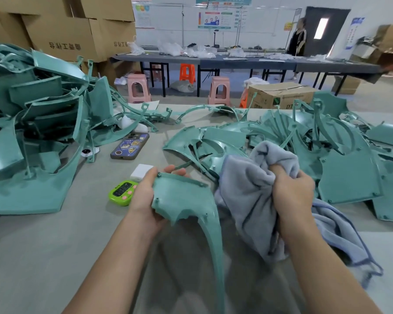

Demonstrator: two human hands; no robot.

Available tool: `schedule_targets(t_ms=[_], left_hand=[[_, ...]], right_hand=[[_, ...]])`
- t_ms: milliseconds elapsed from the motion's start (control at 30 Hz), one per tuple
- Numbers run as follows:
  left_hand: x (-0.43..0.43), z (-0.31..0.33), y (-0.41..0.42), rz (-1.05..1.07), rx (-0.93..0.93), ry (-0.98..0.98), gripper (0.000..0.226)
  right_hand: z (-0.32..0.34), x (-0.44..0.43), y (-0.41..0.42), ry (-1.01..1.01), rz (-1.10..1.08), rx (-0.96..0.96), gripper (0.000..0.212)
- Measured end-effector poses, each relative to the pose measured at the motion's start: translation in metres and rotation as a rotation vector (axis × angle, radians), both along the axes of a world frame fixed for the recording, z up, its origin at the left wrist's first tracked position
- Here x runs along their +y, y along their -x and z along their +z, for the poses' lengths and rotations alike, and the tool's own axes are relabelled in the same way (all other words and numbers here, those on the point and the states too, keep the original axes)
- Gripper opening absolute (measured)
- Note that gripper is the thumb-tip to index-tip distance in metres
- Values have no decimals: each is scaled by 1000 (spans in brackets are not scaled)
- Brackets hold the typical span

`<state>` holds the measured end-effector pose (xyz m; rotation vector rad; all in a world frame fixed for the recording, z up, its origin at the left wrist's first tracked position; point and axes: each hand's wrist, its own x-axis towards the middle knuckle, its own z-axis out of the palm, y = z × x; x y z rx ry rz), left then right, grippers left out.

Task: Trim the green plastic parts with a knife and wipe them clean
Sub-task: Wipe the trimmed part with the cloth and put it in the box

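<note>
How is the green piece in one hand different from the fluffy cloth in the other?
The green plastic part is teal and smooth, with a long curved prong; the cloth is grey, fuzzy and crumpled in folds. The left hand holds the part by its edge; the right hand grips a bunch of the cloth. Each is in one hand.

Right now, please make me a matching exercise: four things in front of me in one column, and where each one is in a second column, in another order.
1. green plastic part
2. grey cloth
3. phone
4. lime-green timer

A. bunched in the right hand
B. flat on the table, beyond the white block
C. gripped by the left hand
D. on the table, just left of the left hand

Pairs: 1-C, 2-A, 3-B, 4-D
</note>
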<state>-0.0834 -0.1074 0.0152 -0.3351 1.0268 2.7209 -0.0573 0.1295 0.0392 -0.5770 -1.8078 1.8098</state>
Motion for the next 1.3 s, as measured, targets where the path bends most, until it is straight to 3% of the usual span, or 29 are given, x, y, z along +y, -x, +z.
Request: schedule_targets(t_ms=[100, 133, 167, 200, 267, 300, 367, 467, 533, 600, 633, 700, 800, 933, 1033, 1133, 1300], left_hand=[[-6, -1, 1, -49, 23, 47, 43], [-8, -1, 1, -63, 32, 62, 39], [-10, -2, 2, -68, 33, 80, 35], [-12, -2, 2, -67, 32, 104, 32], [-14, -4, 3, -58, 30, 156, 31], [-14, -5, 4, -51, 35, 177, 31], [-11, -6, 5, -30, 48, 202, 31], [-8, -8, 6, 16, 78, 240, 31], [-6, -10, 7, 26, 90, 251, 30], [-3, -9, 7, 19, 98, 265, 29], [-2, -9, 6, 14, 105, 272, 30], [1, -7, 3, -5, 127, 280, 36], [7, -7, -4, -139, 173, 295, 58], [16, -7, -10, -215, 161, 343, 54], [15, -8, -8, -152, 83, 386, 49], [19, -11, -6, -34, -26, 414, 20], [19, -13, -2, 56, -124, 361, 33]], right_hand=[[-5, 11, 0, -647, -40, -203, 14], [-5, 11, -2, -880, -78, -310, 40], [-4, 9, -4, -1015, -115, -292, 59], [1, 4, -8, -1065, -125, -164, 64], [5, -15, -17, -979, 38, 183, 49], [3, -26, -22, -875, 159, 253, 41], [-2, -51, -28, -594, 391, 167, 40], [-9, -70, -28, -201, 570, -43, 69], [-10, -69, -25, -37, 576, -77, 87], [-11, -62, -21, 112, 602, -112, 80], [-11, -60, -18, 185, 640, -127, 63], [-11, -59, -17, 246, 684, -155, 38], [-16, -57, -13, 317, 604, -175, 28], [-25, -56, -5, 334, 522, -235, 14], [-29, -57, -2, 303, 457, -272, 17], [-26, -61, -5, 238, 435, -321, 30], [-20, -56, -9, 365, 562, -301, 25]])
